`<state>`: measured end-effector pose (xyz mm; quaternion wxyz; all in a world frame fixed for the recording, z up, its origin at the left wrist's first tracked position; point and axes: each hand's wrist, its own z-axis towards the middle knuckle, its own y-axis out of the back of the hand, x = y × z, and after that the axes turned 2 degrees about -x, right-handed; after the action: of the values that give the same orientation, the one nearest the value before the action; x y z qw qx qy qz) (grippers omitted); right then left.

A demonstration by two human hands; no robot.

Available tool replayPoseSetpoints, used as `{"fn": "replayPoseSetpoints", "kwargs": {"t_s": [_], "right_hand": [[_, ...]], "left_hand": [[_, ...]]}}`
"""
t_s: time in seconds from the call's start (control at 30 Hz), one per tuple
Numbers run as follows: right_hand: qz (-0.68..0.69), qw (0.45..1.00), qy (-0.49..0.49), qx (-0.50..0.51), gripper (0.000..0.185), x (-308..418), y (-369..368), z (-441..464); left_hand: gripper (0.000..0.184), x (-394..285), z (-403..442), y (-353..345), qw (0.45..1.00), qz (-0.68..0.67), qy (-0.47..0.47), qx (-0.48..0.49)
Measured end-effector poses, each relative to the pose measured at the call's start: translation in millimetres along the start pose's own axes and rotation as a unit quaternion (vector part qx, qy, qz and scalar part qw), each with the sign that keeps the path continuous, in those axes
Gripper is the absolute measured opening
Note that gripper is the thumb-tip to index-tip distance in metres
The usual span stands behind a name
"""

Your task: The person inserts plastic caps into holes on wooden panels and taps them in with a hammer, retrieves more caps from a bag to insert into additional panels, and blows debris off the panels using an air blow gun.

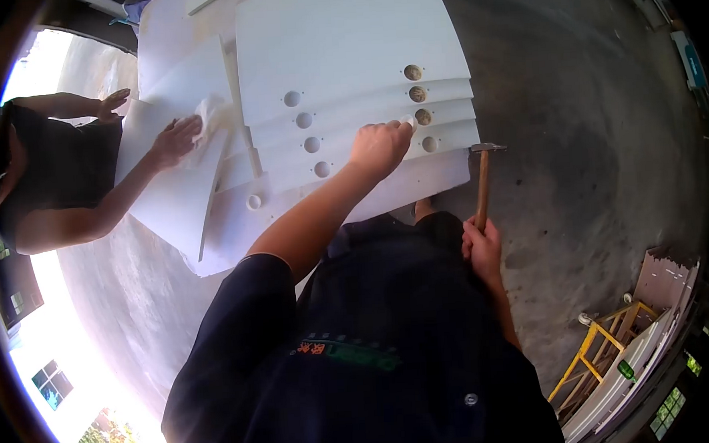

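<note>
Several white panels (345,37) lie stacked in steps, each with round holes near its front edge. My left hand (381,149) reaches over the stack, its fingers closed on a small white round piece (408,121) beside a hole (422,117) in the right-hand column. Three holes in that column show rough brown inside; the nearest hole (429,144) looks grey, as do those on the left. Off the table's right corner, my right hand (482,245) grips a hammer (483,187) by its wooden handle, head up. A small white ring-like piece (254,202) rests on the table at left.
At left, a co-worker's hand (180,141) presses a white cloth (209,121) on another white panel (168,183). The white-covered table (440,169) ends just in front of my body. A yellow-framed cart (590,353) with boards stands at lower right on the concrete floor (558,130).
</note>
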<state>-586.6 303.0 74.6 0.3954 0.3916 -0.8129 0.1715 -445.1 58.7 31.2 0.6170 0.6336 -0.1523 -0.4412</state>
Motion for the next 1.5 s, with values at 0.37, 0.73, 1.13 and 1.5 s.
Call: {"fn": "replayPoseSetpoints", "kwargs": {"t_s": [0.37, 0.73, 1.13, 1.5], "right_hand": [[0.019, 0.999, -0.025, 0.002, 0.011, 53.7, 102.7, 77.4], [-0.006, 0.998, -0.011, 0.063, 0.009, 95.3, 149.5, 129.3], [0.004, 0.993, -0.018, 0.118, 0.010, 89.8, 159.3, 142.7], [0.008, 0.994, -0.010, 0.108, 0.010, 107.7, 152.8, 139.6]], "left_hand": [[0.013, -34.7, 49.1, -30.3, 0.986, 0.114, 0.050, 0.114], [0.019, -43.1, 64.4, -21.9, 0.970, 0.131, 0.085, 0.184], [0.017, -57.3, 58.2, -32.7, 0.964, 0.200, 0.072, 0.158], [0.016, -46.1, 68.0, -27.7, 0.973, 0.122, 0.083, 0.177]]}}
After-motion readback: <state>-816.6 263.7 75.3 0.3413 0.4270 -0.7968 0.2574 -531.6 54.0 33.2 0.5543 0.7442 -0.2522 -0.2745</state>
